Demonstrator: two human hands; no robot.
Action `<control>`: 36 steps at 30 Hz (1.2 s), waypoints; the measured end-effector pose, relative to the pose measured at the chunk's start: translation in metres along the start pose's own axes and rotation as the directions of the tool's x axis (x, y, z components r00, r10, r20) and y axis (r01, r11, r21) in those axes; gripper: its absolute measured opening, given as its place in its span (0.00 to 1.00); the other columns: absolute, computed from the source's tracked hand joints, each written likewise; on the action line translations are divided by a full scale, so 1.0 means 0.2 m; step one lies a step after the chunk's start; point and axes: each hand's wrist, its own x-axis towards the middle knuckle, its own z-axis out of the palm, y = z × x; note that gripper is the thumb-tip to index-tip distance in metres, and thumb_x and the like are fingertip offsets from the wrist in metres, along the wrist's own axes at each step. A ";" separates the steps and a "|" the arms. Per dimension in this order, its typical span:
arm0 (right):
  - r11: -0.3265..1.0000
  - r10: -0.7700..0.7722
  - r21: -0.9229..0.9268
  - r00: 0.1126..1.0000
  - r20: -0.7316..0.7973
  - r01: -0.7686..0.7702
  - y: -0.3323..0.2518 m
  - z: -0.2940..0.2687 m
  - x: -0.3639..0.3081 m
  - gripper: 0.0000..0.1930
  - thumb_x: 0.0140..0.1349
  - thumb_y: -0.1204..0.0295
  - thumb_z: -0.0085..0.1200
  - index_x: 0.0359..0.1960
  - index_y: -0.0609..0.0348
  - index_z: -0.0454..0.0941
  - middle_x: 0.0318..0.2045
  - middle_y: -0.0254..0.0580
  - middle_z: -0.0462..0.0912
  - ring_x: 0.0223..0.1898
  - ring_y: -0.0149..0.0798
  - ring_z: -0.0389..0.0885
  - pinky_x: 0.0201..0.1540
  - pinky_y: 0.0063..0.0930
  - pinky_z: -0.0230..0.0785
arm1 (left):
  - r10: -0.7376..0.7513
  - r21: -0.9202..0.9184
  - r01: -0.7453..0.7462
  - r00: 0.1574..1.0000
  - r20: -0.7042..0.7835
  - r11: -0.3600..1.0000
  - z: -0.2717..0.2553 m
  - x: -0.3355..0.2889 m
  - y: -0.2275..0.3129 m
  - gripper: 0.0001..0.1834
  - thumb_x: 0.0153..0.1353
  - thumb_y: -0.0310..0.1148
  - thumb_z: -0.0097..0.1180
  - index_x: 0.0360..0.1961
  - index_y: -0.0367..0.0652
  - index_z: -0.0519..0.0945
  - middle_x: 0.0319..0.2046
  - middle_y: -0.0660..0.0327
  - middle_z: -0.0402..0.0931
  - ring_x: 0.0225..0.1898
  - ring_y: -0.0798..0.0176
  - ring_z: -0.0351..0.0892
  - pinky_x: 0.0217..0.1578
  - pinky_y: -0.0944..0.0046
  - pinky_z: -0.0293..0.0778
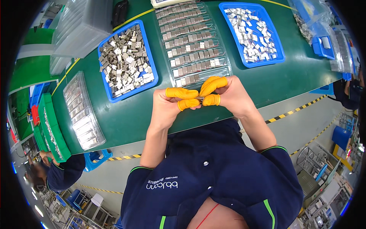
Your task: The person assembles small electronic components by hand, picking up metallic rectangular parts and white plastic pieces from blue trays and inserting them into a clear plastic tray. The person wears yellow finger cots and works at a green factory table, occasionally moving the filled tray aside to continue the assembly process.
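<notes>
Close to the near edge of the green table, both my hands meet with yellow finger cots on thumbs and fingers. My left hand [167, 103] and my right hand [230, 95] are closed in a pinch on the same small metal connector [200, 99]. Fingertips cover most of it. Just beyond them lies a clear plastic tray [225, 70] with several rows of metal connectors. A blue tray [154, 76] on the left is heaped with loose metal connector shells [126, 57]. Another blue tray [281, 53] on the right holds small white pieces [251, 47].
A clear blister tray [85, 122] lies at the left, near green bins [59, 141]. Stacked clear trays [82, 30] and a black object [120, 13] stand at the back left. Plastic bags [312, 15] and a small blue box [323, 46] are far right. Another person [66, 173] works at left.
</notes>
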 end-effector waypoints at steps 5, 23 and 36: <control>0.931 -0.263 -0.300 0.952 -0.159 0.207 0.04 0.04 -0.02 0.08 0.44 0.78 0.65 0.29 0.62 0.82 0.30 0.37 0.82 0.34 0.32 0.78 0.41 0.24 0.70 | 0.133 0.133 -0.115 0.982 -0.136 0.984 0.04 -0.02 -0.05 0.12 0.50 0.20 0.62 0.38 0.31 0.80 0.34 0.53 0.80 0.36 0.60 0.81 0.38 0.65 0.78; 0.084 -0.746 -0.973 0.661 0.081 0.214 0.23 -0.05 0.07 0.10 0.36 0.79 0.58 0.26 0.60 0.82 0.32 0.34 0.79 0.43 0.39 0.74 0.51 0.41 0.63 | 0.276 0.985 -0.172 0.948 0.159 0.023 0.11 -0.04 -0.21 0.22 0.60 0.26 0.45 0.57 0.37 0.67 0.59 0.53 0.64 0.65 0.51 0.53 0.63 0.48 0.50; 0.282 -0.844 -0.959 0.481 -0.237 0.022 0.03 -0.36 0.10 0.14 0.57 0.76 0.55 0.46 0.60 0.75 0.41 0.48 0.76 0.43 0.48 0.73 0.47 0.35 0.64 | 0.659 0.986 0.033 0.740 -0.136 0.166 -0.14 0.04 0.02 0.23 0.56 0.27 0.54 0.55 0.44 0.71 0.60 0.49 0.60 0.61 0.48 0.57 0.61 0.53 0.51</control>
